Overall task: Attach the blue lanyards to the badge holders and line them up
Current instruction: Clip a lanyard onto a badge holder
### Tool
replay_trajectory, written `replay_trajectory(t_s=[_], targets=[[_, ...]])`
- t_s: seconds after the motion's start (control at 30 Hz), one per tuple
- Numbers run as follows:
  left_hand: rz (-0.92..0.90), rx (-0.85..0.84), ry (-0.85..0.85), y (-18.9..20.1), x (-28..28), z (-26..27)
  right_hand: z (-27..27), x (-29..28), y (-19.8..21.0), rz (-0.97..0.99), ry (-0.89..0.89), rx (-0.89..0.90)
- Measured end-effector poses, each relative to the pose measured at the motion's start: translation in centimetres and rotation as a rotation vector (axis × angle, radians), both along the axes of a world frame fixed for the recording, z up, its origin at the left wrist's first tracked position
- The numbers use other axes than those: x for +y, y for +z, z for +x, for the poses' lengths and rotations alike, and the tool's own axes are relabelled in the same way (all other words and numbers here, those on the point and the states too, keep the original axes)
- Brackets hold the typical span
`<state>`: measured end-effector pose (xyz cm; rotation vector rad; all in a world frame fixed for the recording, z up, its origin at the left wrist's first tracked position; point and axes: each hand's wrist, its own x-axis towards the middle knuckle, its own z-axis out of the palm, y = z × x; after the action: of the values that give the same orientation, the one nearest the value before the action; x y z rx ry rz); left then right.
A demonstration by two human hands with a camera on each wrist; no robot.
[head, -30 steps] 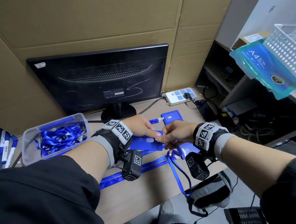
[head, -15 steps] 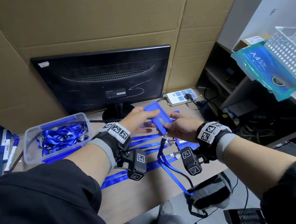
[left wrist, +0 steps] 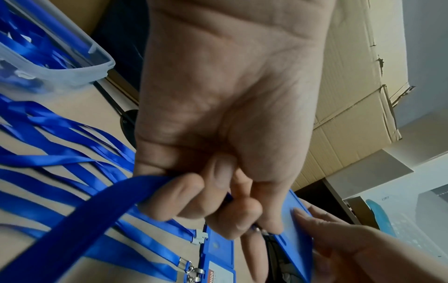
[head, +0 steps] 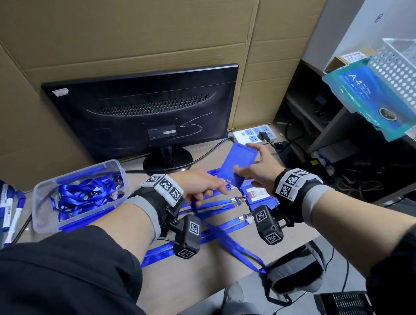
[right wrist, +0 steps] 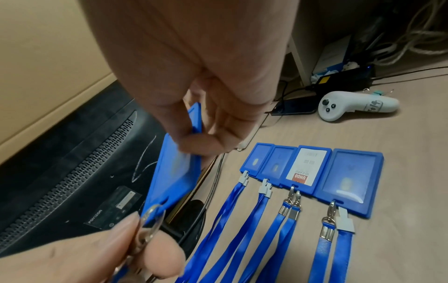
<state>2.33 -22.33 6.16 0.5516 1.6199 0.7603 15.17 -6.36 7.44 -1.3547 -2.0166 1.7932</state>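
Left hand [left wrist: 218, 118] pinches lanyard [left wrist: 80, 216] (clip blurred); right hand [right wrist: 194, 67] pinches badge holder [right wrist: 174, 172].

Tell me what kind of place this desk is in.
Probably an office back room or storage corner. The monitor on the desk faces away, toward a wall of flattened cardboard; a power strip lies beside it, and shelving at the right holds a pack of A4 paper.

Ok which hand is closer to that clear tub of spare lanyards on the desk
Left. The left hand pinches a lanyard strap just right of the clear tub. The right hand holds a badge holder farther right, beyond the left hand.
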Motion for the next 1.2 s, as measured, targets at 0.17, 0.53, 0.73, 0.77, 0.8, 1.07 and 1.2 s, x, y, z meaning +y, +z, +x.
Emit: replay_trajectory(t_s=[0.17, 0.53, 0.73, 0.77, 0.8, 1.07, 1.2], targets=[[-0.16, -0.078, -0.168, -0.5, 0.1, 0.4, 0.5, 0.3, -1.2, -0.049, -0.099, -0.004], [-0.432, -0.3, -0.283, -4.9, 1.8, 3.8, 6.8, 4.3, -5.8, 0.014, -0.269, -0.323], [-0.463, -0.262, -0.269, -9.4, 3.2, 7.7, 12.3, 6.5, -11.1, -0.023, -0.151, -0.556], [-0.467, -0.246, -0.256, -10.0, 3.4, 8.2, 13.0, 6.8, -12.3, -0.046, -0.162, -0.584], [-0.467, -0.239, -0.235, -10.4, 3.6, 8.6, 13.7, 7.0, -13.4, -0.066, -0.173, -0.604], [-0.509, -0.221, -0.172, -12.1, 5.0, 9.4, 15.0, 7.7, -18.0, -0.06, -0.065, -0.765], [-0.515, -0.172, -0.192, -12.1, 5.8, 9.7, 15.1, 8.1, -18.8, -0.136, -0.059, -0.716]])
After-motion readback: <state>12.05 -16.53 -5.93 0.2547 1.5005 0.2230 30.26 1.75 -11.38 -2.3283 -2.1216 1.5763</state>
